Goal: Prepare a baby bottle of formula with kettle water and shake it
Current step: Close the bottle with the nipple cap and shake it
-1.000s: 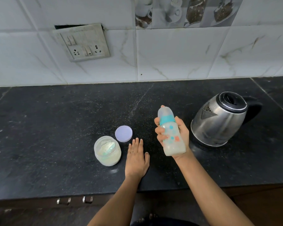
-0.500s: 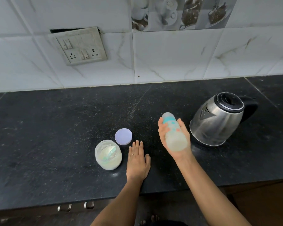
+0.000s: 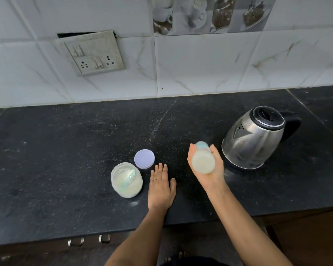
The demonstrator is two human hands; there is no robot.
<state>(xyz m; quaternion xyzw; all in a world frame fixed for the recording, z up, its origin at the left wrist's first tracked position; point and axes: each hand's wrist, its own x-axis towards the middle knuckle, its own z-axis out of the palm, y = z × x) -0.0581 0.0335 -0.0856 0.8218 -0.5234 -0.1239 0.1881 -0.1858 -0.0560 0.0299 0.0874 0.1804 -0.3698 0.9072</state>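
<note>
My right hand (image 3: 210, 169) grips a baby bottle (image 3: 202, 160) of milky white liquid above the black counter. The bottle is tipped with its base toward me and its teal collar pointing away, blurred by motion. My left hand (image 3: 161, 187) lies flat on the counter, fingers straight, a ring on one finger. Just left of that hand stands an open formula jar (image 3: 126, 180) with white powder and a scoop inside. Its pale lilac lid (image 3: 144, 158) lies flat behind the jar. The steel kettle (image 3: 254, 137) with a black lid and handle stands to the right of the bottle.
The black stone counter (image 3: 65, 150) runs to a front edge near my body, with drawer handles (image 3: 88, 240) below it. A white tiled wall with a switch and socket plate (image 3: 92, 52) rises behind.
The bottle went from upright to tipped forward with its base toward me, moving slightly down and away in my right hand. My left hand stayed flat on the counter.
</note>
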